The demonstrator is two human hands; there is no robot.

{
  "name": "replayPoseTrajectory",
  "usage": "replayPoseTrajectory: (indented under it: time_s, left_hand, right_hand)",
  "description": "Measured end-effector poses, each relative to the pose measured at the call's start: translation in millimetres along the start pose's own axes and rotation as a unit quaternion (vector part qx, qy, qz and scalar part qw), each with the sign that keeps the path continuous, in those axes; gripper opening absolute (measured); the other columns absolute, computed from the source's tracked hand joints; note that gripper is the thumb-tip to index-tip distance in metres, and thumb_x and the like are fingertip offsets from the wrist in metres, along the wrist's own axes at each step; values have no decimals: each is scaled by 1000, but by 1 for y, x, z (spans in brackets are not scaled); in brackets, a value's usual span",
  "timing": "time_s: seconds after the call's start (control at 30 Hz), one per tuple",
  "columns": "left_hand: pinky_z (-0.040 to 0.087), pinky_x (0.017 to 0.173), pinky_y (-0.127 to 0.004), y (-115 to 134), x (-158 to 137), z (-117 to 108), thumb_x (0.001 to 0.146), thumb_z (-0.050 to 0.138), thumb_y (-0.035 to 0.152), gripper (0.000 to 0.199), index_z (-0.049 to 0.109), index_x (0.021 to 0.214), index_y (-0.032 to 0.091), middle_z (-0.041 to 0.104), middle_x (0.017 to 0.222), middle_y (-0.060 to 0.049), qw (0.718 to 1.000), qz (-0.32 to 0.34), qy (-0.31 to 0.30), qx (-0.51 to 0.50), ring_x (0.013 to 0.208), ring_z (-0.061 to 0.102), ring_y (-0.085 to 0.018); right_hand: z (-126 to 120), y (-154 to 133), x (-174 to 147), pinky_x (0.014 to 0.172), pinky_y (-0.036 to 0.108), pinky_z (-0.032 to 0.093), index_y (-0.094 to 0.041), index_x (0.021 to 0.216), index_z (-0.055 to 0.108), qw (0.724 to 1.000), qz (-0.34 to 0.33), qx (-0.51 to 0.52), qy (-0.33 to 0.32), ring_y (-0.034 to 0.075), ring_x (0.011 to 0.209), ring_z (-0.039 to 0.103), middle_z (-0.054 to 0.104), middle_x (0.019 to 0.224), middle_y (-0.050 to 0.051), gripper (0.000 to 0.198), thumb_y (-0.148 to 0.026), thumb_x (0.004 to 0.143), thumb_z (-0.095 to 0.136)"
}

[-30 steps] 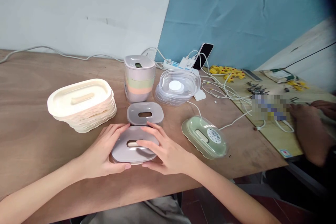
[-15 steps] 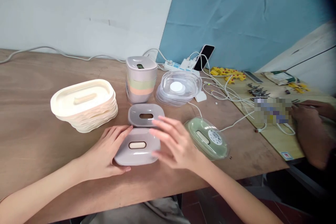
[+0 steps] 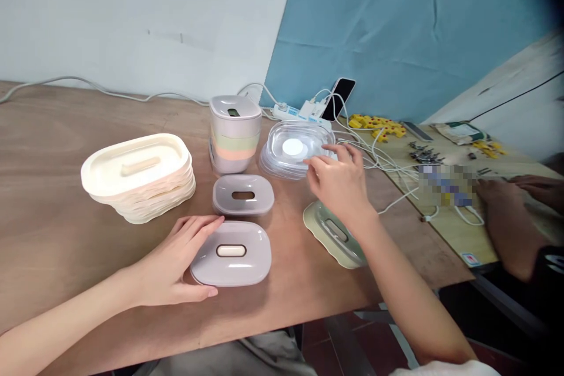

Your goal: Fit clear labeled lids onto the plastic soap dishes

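1. Wooden table (image 3: 48, 188): the brown surface bears every stack described below.
2. Blue sheet (image 3: 374, 29): it covers the right part of the wall behind the table.
3. Stack of cream oval trays (image 3: 154, 200): left of centre; its edges are wavy, and the top tray has a raised central bar.
4. Stack of pastel containers (image 3: 235, 141): upright, banded lilac, green and peach.
5. Stack of clear plastic lids (image 3: 286, 165): just right of the containers, with a white disc showing in the top lid.
6. Green slotted lid (image 3: 324, 238): at right, wavy-edged and partly hidden by the right forearm.
7. Left hand (image 3: 180, 267): curved around the left end of the front lilac lid, fingers at its far edge and thumb at its near edge, holding it.
8. Right hand (image 3: 339, 185): at the clear lids' right side, fingers bent and spread apart; whether they touch cannot be told.
9. Front lilac lid (image 3: 233, 270): flat near the table's front edge, a cream bar (image 3: 231, 251) filling its slot.
10. Rear lilac lid (image 3: 262, 194): just behind the front one, brown showing through its slot.
11. Smartphone (image 3: 340, 97): leaning behind the white power strip (image 3: 302, 114).
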State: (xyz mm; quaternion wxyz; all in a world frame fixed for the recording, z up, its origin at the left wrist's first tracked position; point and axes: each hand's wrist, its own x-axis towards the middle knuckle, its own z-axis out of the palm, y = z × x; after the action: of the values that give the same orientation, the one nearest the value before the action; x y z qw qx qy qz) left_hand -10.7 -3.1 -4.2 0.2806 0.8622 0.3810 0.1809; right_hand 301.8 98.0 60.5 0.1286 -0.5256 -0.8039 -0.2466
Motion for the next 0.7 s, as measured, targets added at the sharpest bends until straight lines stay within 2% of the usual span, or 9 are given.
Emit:
replayPoseTrajectory:
  time_s: [0.2,0.47,0.6,0.7]
  left_hand:
    - [34,100,-50,0,0,0,73,67,32,90,13,145,30,35,140,-12,1000,0,-5,-2,123,37,-35]
    - [35,101,-50,-2,0,1,73,66,34,89,14,145,28,37,140,-13,1000,6,8,4,123,39,-35]
    - [35,102,-51,-3,-1,3,72,68,34,97,8,147,28,38,142,-13,1000,5,19,-3,125,41,-37]
    - [35,102,-52,-3,-1,4,69,69,32,102,5,148,29,37,144,-12,1000,-2,24,-16,125,41,-38]
  right_hand:
    - [-1,0,-2,97,50,36,-16,89,70,999,-51,1,-7,31,104,60,74,81,7,22,-10,80,51]
    - [-4,3,-2,86,44,40,-19,97,70,997,-68,25,23,27,92,60,71,76,6,28,-9,85,47]
    - [-1,5,0,80,41,42,-20,101,68,995,-54,64,60,26,91,56,69,84,7,27,-13,90,45]
    - [1,7,-1,77,40,45,-20,106,64,988,-49,86,116,25,89,55,65,91,9,24,-15,91,46]
